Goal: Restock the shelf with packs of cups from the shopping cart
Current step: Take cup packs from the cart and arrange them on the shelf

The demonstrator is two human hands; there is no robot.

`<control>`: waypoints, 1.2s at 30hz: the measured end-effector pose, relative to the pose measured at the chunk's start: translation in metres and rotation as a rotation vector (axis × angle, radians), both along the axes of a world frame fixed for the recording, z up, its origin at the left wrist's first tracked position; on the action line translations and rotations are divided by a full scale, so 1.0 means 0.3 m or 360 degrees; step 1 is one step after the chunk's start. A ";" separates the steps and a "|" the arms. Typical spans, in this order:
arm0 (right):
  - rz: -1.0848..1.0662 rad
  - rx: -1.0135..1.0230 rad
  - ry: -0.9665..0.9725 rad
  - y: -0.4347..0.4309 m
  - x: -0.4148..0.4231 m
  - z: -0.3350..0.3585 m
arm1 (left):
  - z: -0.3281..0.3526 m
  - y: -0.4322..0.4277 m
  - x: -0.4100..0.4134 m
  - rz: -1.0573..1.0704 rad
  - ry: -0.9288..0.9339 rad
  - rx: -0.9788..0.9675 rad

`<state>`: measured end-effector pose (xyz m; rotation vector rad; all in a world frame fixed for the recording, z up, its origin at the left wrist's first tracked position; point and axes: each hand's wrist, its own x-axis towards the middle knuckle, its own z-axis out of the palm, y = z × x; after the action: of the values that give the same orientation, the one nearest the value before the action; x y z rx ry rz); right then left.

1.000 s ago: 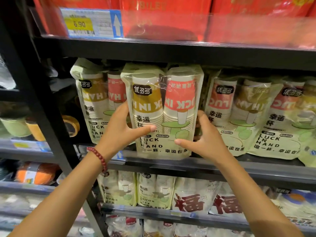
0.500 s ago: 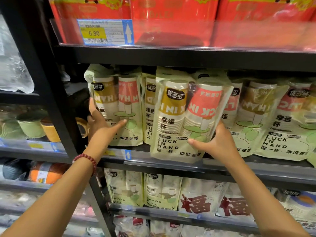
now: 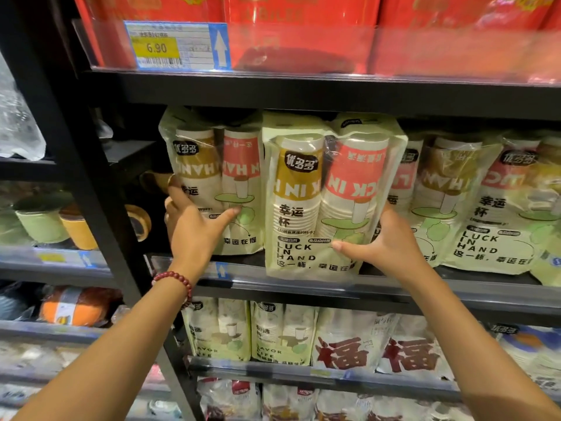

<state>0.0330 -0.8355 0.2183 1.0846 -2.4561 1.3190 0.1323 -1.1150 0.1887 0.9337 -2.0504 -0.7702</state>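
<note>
The left hand (image 3: 194, 229) had shifted to the leftmost pack (image 3: 212, 177), fingers (image 3: 177, 197) pinching its edge; the right hand (image 3: 385, 244) pinched the front pack (image 3: 318, 208), now upright, seemingly nearly shelved.

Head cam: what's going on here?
A person is stocking cup packs on the middle shelf. The right hand holds the front cup pack by its lower right side, with the thumb across its face. That pack's bottom edge hangs in front of the shelf's rail, so it is not yet pushed in. The left hand holds the leftmost pack at its left edge, thumb on its front.
</note>
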 end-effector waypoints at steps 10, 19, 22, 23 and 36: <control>0.0029 0.0065 0.0054 -0.104 0.035 -0.038 | -0.004 -0.019 -0.021 -0.0305 -0.0023 0.0038; 0.0001 0.0056 0.0126 -0.171 0.087 -0.013 | 0.012 -0.093 0.044 -0.0523 0.0347 0.0449; -0.0004 0.0002 0.0098 -0.175 0.093 -0.023 | 0.012 -0.089 0.044 -0.0516 0.0337 0.0419; -0.0015 -0.0017 0.0093 -0.173 0.096 -0.029 | 0.012 -0.083 0.042 -0.0505 0.0339 0.0389; -0.0086 -0.0093 0.0119 -0.196 0.120 -0.066 | 0.002 -0.044 0.041 -0.0465 0.0279 0.0132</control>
<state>0.0689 -0.8944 0.1986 1.0275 -2.3613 1.3013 0.1446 -1.1281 0.1894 0.5919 -2.0346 -1.0602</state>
